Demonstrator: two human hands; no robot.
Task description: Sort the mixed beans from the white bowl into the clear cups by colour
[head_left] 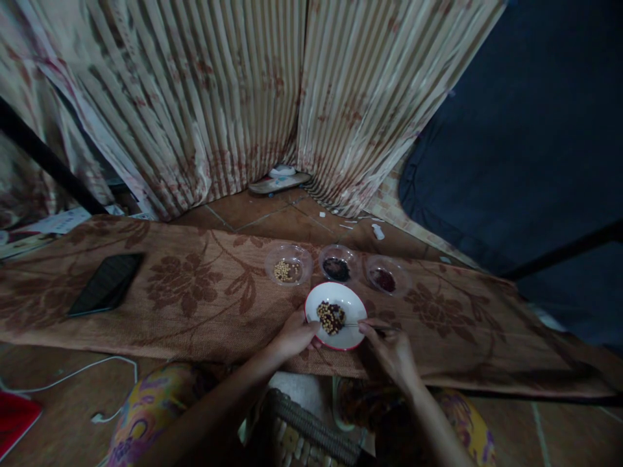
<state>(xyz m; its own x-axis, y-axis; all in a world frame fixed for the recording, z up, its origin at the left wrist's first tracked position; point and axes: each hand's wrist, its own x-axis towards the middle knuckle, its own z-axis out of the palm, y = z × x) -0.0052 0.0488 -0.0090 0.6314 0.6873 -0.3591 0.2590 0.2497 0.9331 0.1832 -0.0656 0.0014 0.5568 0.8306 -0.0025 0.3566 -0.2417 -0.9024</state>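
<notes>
A white bowl with a red rim is near the front edge of the cloth-covered table. In it lies a mix of yellow and dark beans. My left hand grips the bowl's left side, thumb over the rim. Between the fingers of my right hand is a pair of thin metal tweezers, their tip at the beans. Behind the bowl stand three clear plastic cups: one with yellow beans, one with black grains, one with dark red beans.
A dark tablet or phone lies on the left of the patterned tablecloth. Striped curtains hang behind, with a skateboard at their foot. White scraps litter the tiled floor. A white cable runs at lower left.
</notes>
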